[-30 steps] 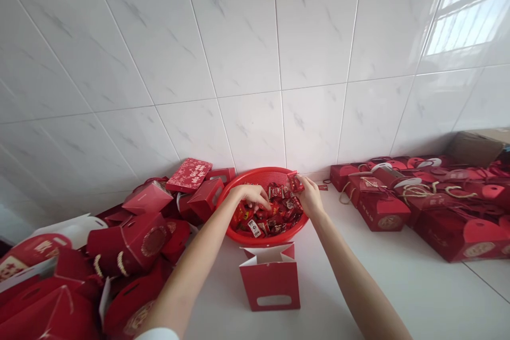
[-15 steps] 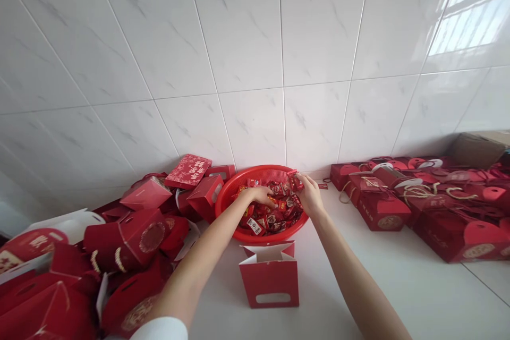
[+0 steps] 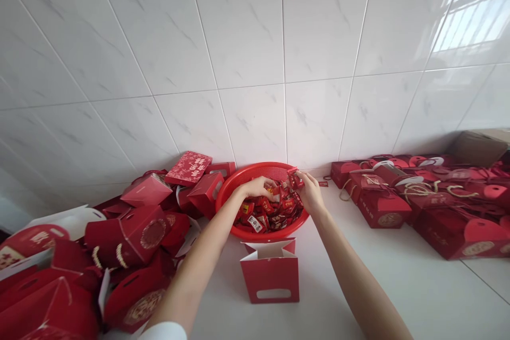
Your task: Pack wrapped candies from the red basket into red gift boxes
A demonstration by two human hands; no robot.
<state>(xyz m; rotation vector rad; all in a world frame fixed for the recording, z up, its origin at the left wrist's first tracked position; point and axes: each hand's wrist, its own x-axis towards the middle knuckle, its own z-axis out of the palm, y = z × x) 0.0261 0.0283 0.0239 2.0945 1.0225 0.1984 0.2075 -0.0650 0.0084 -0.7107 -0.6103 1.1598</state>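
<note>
A red plastic basket (image 3: pixel 223 203) full of small wrapped candies (image 3: pixel 274 220) stands against the tiled wall. Over the left part of the heap my left hand (image 3: pixel 258 188) is bent down, with thumb and fingers closed round a red and yellow wrapped candy. At the basket's right rim my right hand (image 3: pixel 311 192) pinches red wrapped candies (image 3: pixel 295 178); its fingers partly cover them. Just in front of the basket an open red paper box (image 3: pixel 271 276) stands upright, its top flaps apart and a pale oval cut-out on its front.
Red gift boxes (image 3: pixel 139 234) lie heaped on the left, some tilted or open. Rows of closed red boxes with cord handles (image 3: pixel 384 207) stand on the right, a brown carton (image 3: pixel 478 147) behind them. All rest on a white surface (image 3: pixel 382 281) by the wall.
My left hand has lifted slightly from deeper in the candies, uncovering more of its fingers. My right hand stays at the rim with its candies. The open box has not moved.
</note>
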